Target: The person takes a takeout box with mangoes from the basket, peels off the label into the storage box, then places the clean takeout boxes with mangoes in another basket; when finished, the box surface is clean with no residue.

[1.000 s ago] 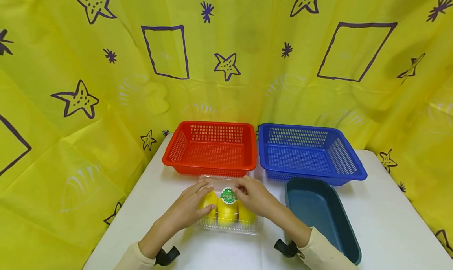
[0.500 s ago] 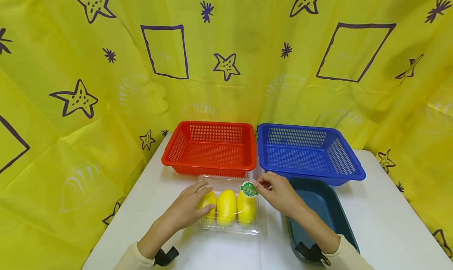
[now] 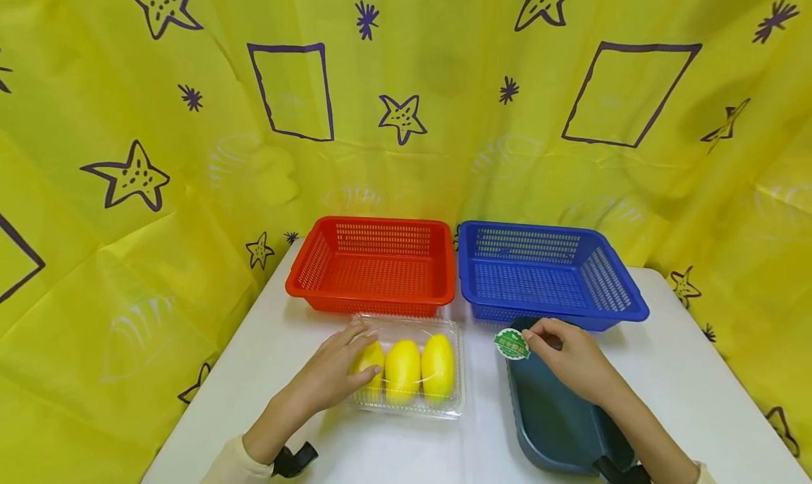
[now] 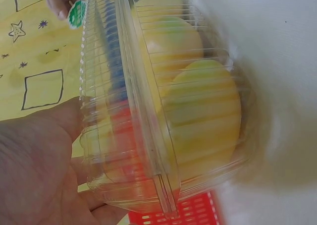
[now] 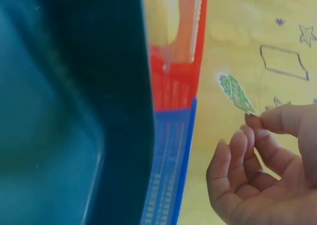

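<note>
One pale sleeve at the near edge, lower left, with a black wrist mount just beside it. One white table, bearing all the ware. One deep, dark teal tray, long side running away from the person, at the right. One left hand, thumb spread away from the fingers, which are relaxed and laid over the left end of a clear plastic box. Said box: lid down, ribbed sides, rims meeting in the left wrist view, flat on the table; contents, three yellow fruits in a row, the leftmost partly covered by the hand. One right hand, above the far part of the tray, thumb and forefinger pinching the edge of a round green-and-white sticker; the sticker hangs over the tray's far left rim, apart from the box. One red slotted basket, behind the box; one blue slotted basket, to its right, behind the tray. At the back, a yellow sheet, printed with stars and four-sided outlines.
</note>
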Available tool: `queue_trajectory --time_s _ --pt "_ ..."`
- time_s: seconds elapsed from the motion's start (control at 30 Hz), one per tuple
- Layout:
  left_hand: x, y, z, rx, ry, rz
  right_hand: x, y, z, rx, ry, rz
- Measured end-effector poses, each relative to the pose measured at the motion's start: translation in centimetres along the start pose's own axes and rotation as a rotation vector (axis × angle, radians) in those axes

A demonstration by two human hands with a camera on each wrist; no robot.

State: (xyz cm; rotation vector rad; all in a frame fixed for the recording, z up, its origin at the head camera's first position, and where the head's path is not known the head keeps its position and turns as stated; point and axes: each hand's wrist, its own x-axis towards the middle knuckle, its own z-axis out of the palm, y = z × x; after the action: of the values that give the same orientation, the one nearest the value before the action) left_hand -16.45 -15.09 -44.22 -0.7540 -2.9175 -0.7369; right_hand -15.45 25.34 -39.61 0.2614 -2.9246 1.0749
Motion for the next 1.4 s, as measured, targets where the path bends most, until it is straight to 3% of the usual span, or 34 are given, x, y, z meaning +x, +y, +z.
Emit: queue_trajectory --time_s 0.4,0.67,0.8,0.93,1.4 --pt "0.0 -0.2 0.2 -0.009 -0.006 0.0 -1.7 4.7 -1.6 -0.043 -0.101 0.169" --pt "0.1 -0.3 0.3 0.007 0.004 0.013 -2.0 7.1 -0.9 0.048 -0.218 0.18" --pt "0.1 -0.2 0.3 0.002 -0.001 0.011 -2.0 7.8 -0.4 0.028 -0.262 0.149" --pt "0.0 -0.1 0.2 -0.009 -0.006 0.007 -2.0 8.0 0.1 -0.016 -0.261 0.103" --pt "0.0 -0.1 0.1 -0.002 -0.004 0.008 -2.0 7.4 1.3 -0.222 -0.215 0.103"
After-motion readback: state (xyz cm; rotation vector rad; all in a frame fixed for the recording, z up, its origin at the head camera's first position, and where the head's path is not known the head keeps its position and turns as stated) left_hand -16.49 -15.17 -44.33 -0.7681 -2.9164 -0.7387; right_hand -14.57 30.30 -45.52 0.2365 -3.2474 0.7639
